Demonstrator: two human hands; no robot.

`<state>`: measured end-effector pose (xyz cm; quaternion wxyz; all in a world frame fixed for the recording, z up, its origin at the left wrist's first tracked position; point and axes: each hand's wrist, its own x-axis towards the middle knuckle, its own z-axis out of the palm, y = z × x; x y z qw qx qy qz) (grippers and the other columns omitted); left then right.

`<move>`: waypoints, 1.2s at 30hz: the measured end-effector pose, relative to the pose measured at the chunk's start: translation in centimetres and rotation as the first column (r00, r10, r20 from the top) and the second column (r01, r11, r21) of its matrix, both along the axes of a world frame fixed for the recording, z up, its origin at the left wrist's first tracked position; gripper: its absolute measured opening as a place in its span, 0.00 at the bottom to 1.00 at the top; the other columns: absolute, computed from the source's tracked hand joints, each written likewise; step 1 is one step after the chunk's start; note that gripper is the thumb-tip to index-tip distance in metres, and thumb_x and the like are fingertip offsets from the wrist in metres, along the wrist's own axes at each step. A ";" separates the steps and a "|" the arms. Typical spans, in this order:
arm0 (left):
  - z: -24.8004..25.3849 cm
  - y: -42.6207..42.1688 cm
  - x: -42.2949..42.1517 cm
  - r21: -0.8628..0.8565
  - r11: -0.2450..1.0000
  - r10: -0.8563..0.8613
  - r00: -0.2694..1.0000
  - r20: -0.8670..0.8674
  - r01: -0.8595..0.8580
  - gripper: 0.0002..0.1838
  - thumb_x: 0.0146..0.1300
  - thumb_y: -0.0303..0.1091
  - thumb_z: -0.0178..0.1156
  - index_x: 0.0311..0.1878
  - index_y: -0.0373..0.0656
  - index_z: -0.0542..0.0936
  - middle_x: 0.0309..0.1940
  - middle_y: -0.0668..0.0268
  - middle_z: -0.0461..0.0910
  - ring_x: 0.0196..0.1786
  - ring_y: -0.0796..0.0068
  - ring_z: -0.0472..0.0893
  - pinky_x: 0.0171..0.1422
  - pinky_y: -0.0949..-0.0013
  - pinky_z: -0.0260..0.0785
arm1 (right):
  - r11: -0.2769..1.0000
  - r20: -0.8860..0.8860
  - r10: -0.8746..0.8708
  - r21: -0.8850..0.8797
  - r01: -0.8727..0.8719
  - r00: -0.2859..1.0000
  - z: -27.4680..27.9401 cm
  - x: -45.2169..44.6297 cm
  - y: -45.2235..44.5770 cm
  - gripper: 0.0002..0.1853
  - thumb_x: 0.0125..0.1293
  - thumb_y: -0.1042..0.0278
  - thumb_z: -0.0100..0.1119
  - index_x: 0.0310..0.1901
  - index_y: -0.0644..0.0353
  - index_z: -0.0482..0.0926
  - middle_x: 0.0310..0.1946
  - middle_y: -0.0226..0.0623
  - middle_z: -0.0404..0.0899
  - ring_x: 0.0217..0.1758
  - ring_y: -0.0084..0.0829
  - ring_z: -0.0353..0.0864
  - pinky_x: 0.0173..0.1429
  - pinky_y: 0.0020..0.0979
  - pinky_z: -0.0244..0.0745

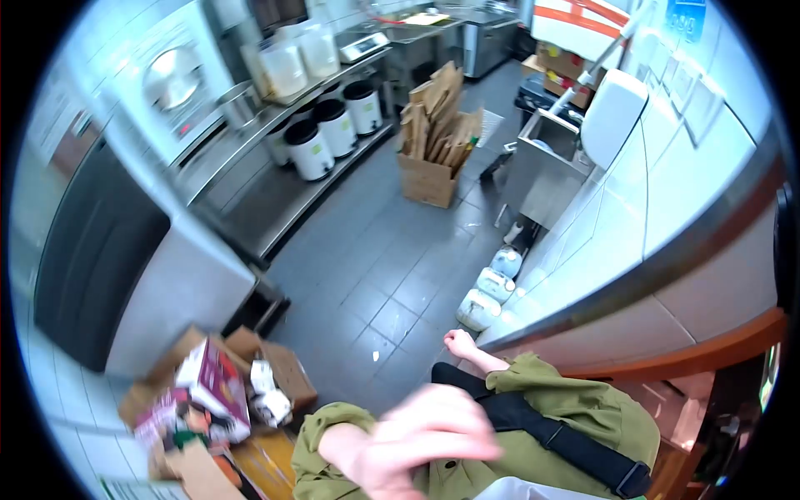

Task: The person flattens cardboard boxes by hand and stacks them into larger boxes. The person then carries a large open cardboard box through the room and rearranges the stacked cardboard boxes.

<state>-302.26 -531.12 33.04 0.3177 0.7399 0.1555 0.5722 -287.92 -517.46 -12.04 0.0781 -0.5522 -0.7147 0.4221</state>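
Observation:
My left hand (pixel 429 433) is raised close to the camera, in front of my green shirt. It is smeared by motion; its fingers look bent, but I cannot tell whether they grip anything. Lower and farther forward, my right hand (pixel 461 342) hangs beside the tiled wall, with its fingers curled in and nothing seen in them. The plastic jugs (pixel 479 310) on the floor are the things nearest to it, apart from it. A pale grey edge (pixel 533 490) of something I cannot make out shows at the bottom, below my chest.
Opened cardboard boxes (pixel 287 371) and a purple printed carton (pixel 212 392) lie at the lower left. Ahead, a box of flattened cardboard (pixel 429 179) stands on the grey tiled floor (pixel 367 267). A steel shelf (pixel 250 212) with several white bins runs along the left; a steel sink (pixel 542 179) stands right.

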 end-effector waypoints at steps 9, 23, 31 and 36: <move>-3.0 25.3 -9.4 -0.128 0.591 -0.756 0.603 0.255 0.796 0.13 0.57 0.35 0.52 0.28 0.30 0.72 0.26 0.53 0.71 0.26 0.58 0.70 0.31 0.60 0.62 | 0.925 0.098 -0.302 -0.209 0.316 0.948 -5.9 -7.2 18.6 0.09 0.53 0.67 0.47 0.24 0.61 0.77 0.18 0.36 0.77 0.21 0.27 0.77 0.29 0.30 0.71; -42.2 82.8 -35.1 -0.955 0.098 0.366 0.903 -0.226 -0.279 0.05 0.57 0.30 0.52 0.35 0.42 0.75 0.27 0.69 0.73 0.31 0.82 0.70 0.39 0.78 0.63 | 0.601 0.069 -0.775 -0.230 0.766 0.628 -12.8 -26.8 65.8 0.25 0.49 0.45 0.52 0.38 0.61 0.76 0.35 0.46 0.76 0.41 0.43 0.75 0.47 0.37 0.68; -74.1 111.9 -43.9 -0.760 0.204 -0.229 0.725 -0.650 -0.617 0.27 0.56 0.40 0.51 0.57 0.42 0.60 0.51 0.59 0.66 0.53 0.64 0.65 0.57 0.62 0.56 | -0.168 0.206 -0.974 -0.368 0.915 -0.096 -24.5 -29.6 82.9 0.32 0.50 0.41 0.51 0.34 0.71 0.76 0.37 0.54 0.75 0.44 0.48 0.73 0.47 0.37 0.69; -76.7 118.1 -42.0 -0.821 0.120 -0.271 0.777 -0.568 -0.558 0.26 0.56 0.40 0.51 0.57 0.42 0.61 0.51 0.60 0.67 0.53 0.64 0.65 0.57 0.63 0.56 | -0.125 0.199 -0.977 -0.224 0.967 -0.080 -27.9 -29.9 82.2 0.21 0.49 0.54 0.50 0.29 0.70 0.76 0.29 0.53 0.76 0.38 0.49 0.75 0.43 0.39 0.70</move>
